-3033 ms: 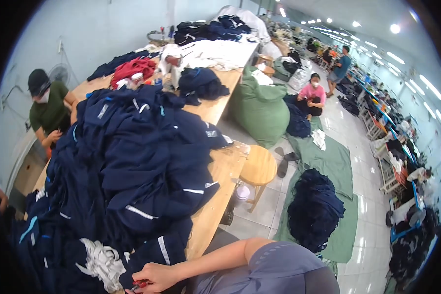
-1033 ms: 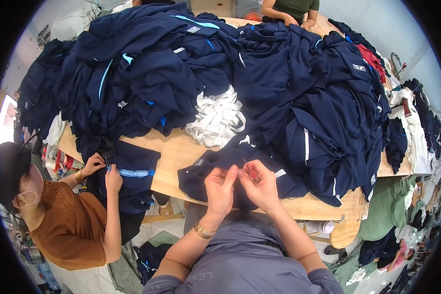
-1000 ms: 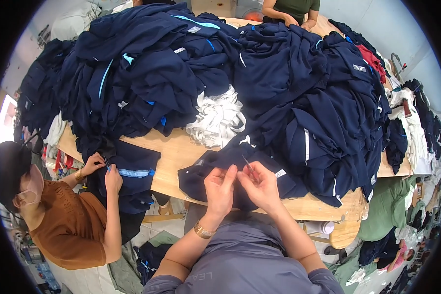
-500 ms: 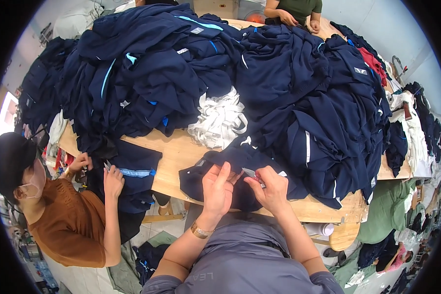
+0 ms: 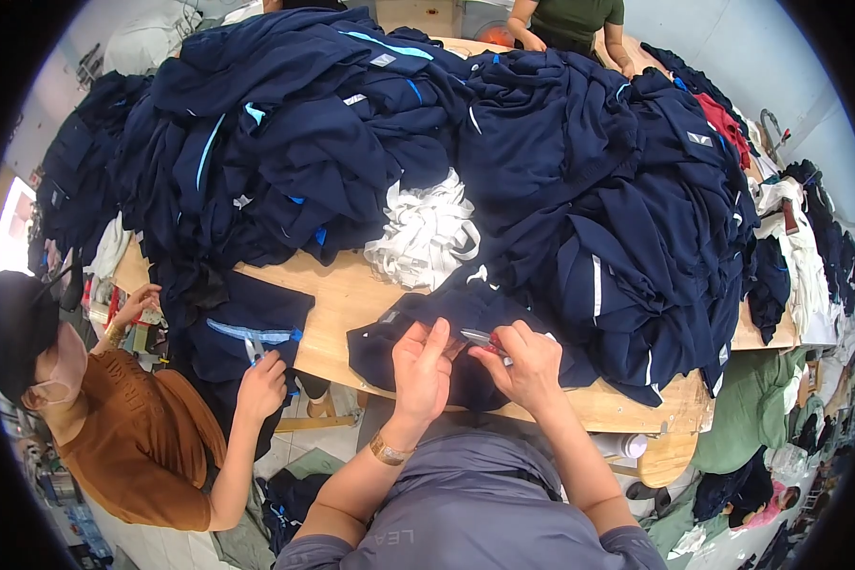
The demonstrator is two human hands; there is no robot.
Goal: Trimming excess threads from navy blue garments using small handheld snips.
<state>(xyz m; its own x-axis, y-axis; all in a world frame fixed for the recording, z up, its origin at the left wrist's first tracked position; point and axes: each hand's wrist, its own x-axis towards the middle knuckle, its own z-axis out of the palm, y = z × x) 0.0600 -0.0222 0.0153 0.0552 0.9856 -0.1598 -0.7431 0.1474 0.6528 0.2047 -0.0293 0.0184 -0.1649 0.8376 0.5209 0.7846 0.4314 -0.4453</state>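
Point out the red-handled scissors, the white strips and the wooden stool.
Red-handled scissors [image 5: 479, 337], head view: the blades.
White strips [image 5: 422, 231], head view: the heap's middle.
Wooden stool [image 5: 668, 461], head view: the seat.

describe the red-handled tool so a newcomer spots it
On the wooden table, find the tangled white strips between navy garment heaps. Below and to their right, the person's right hand grips the red-handled tool, metal blade pointing left, its red standing out against navy cloth.
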